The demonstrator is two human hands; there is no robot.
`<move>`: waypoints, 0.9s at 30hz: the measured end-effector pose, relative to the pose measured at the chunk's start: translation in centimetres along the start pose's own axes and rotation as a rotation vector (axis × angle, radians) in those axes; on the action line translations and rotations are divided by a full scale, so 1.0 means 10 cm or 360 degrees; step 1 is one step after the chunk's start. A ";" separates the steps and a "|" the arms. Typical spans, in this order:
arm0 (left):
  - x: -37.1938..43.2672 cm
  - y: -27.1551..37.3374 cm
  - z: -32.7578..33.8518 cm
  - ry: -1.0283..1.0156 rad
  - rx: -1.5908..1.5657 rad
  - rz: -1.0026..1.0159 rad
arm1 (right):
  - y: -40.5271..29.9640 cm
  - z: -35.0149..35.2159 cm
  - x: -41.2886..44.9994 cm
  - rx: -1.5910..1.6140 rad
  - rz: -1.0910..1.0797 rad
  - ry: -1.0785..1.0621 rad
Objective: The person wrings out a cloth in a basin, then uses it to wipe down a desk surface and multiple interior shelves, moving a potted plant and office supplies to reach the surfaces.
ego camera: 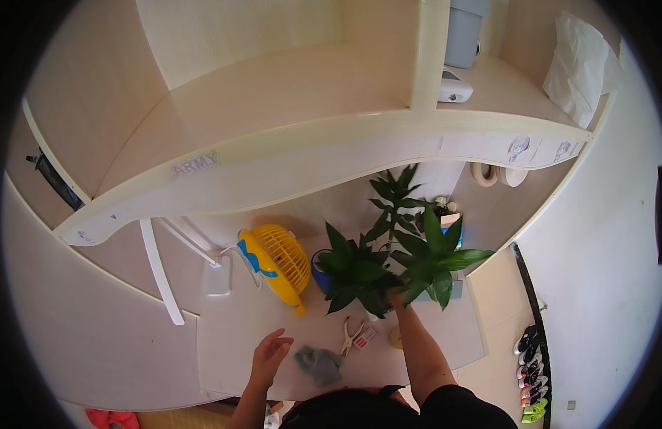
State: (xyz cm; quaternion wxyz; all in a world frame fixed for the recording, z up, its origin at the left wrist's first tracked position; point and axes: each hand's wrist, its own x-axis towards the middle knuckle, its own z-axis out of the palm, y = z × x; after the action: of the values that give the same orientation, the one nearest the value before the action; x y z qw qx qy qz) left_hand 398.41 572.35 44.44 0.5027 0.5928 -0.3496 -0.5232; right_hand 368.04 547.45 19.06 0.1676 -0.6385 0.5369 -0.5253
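My left hand (271, 353) hovers over the front of the desk with nothing in it, its fingers loosely bent and apart. A crumpled grey cloth (318, 365) lies just to its right. My right hand (396, 296) reaches into a potted plant with long, dark green leaves (435, 252). Leaves cover most of that hand, so its grip is hidden, as is much of the plant's base. Between my arms lie pliers (349, 338) with pale handles and a small red-and-white box (365, 338). A round yellow object (396, 338) sits partly behind my right forearm.
A yellow fan (277, 263) with a blue trim stands left of the plant, beside a white desk lamp (218, 276). Behind the leaves is a blue container (320, 272). An overhanging shelf (309, 177) spans the desk (229, 343). Several shoes (532, 370) line the right wall.
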 end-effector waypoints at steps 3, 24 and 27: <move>-0.02 -0.03 -0.02 -0.0013 0.0000 -0.0001 | -0.36 -0.32 0.15 -0.0290 0.0345 -0.0224; -0.47 -0.52 -0.26 0.0256 -0.0188 -0.0077 | -1.83 -1.14 -0.61 0.0171 0.0279 -0.0146; -0.49 -0.68 -0.43 0.0217 -0.0244 -0.0100 | -2.14 -0.77 -0.69 0.0363 0.0220 -0.0519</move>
State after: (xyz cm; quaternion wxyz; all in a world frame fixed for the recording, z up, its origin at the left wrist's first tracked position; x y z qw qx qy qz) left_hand 400.81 579.64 39.04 0.5524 0.5975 -0.2547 -0.5224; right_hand 373.30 563.97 35.36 0.3589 -0.6536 0.4824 -0.4596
